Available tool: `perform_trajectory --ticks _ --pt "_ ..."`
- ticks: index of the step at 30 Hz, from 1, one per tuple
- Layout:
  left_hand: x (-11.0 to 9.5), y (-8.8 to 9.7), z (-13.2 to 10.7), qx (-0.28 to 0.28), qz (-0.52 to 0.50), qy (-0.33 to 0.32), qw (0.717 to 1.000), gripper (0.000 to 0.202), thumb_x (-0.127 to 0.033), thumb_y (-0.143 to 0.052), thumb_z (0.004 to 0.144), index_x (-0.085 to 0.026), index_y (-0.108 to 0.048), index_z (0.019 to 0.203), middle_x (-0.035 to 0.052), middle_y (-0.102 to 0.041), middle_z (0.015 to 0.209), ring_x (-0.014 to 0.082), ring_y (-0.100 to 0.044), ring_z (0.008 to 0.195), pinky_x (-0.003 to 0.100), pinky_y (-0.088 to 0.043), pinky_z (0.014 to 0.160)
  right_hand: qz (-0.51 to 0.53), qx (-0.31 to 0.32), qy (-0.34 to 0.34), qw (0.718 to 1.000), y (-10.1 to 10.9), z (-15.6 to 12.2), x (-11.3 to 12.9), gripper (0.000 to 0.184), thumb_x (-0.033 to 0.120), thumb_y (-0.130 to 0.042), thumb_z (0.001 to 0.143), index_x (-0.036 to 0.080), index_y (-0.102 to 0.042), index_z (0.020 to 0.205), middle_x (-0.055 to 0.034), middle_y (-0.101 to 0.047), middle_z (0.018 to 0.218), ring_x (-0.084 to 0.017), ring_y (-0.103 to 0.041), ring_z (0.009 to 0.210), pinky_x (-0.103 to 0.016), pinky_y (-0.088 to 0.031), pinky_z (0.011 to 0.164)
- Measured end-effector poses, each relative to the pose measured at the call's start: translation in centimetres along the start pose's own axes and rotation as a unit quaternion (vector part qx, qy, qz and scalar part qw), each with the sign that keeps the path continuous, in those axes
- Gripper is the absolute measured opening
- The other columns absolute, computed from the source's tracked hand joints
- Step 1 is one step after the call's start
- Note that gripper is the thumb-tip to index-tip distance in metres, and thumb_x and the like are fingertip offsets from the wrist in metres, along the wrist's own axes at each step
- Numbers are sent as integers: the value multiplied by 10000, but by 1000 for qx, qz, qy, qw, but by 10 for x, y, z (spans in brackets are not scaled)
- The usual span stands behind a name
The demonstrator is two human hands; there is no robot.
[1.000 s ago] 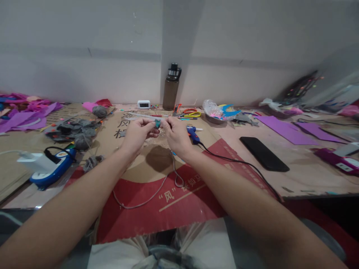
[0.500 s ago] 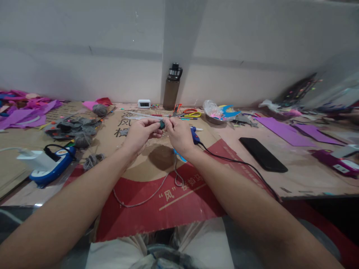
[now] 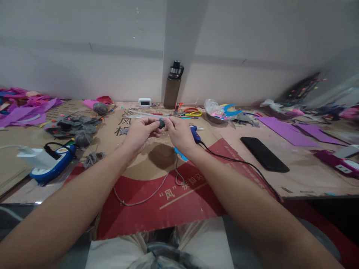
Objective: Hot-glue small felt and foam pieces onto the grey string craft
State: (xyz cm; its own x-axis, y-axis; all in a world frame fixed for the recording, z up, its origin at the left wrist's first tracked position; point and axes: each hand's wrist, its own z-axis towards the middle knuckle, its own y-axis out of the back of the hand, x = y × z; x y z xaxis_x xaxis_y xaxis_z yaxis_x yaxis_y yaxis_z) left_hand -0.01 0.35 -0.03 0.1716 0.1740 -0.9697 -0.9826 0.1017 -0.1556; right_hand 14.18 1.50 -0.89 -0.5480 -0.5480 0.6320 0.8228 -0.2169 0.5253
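Note:
Over the cardboard sheet (image 3: 131, 170), my left hand (image 3: 143, 132) and my right hand (image 3: 181, 132) meet at their fingertips. Pinched between them is a small dark green piece (image 3: 162, 123); fingers cover most of it, so its kind is unclear. Just beyond my right hand lies a blue glue gun (image 3: 195, 134), its black cord trailing right. Below that hand a bright blue cut-out piece (image 3: 181, 154) rests on the cardboard. Grey yarn (image 3: 146, 201) loops across the red printed part of the sheet.
Grey yarn balls (image 3: 83, 138) and a blue power strip (image 3: 53, 164) are at left. Scissors (image 3: 192, 113), a dark bottle (image 3: 172, 87) and a small white clock (image 3: 144, 102) stand or lie behind. A foil bowl (image 3: 215, 118), purple sheets (image 3: 286, 130) and a black phone (image 3: 264, 154) are at right.
Both hands stay together on the green piece with barely any finger movement. The whole view has shifted very slightly.

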Motion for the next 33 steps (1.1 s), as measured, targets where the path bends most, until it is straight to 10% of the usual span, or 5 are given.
perform_trajectory --ticks 13,33 --pt "-2 1 0 -33 32 7 999 94 -175 -680 733 -136 -639 658 15 -564 544 87 -496 461 217 -397 456 18 -12 25 999 2 -3 2 90 253 -527 843 215 -532 925 -9 -574 808 -149 -501 723 -279 -375 671" --pt "-2 1 -1 30 121 -42 991 78 -207 -623 739 -132 -619 719 -11 -548 548 81 -481 473 220 -398 476 46 5 7 999 -2 0 -5 106 279 -496 822 190 -518 768 -1 -557 718 -127 -489 669 -253 -366 619"
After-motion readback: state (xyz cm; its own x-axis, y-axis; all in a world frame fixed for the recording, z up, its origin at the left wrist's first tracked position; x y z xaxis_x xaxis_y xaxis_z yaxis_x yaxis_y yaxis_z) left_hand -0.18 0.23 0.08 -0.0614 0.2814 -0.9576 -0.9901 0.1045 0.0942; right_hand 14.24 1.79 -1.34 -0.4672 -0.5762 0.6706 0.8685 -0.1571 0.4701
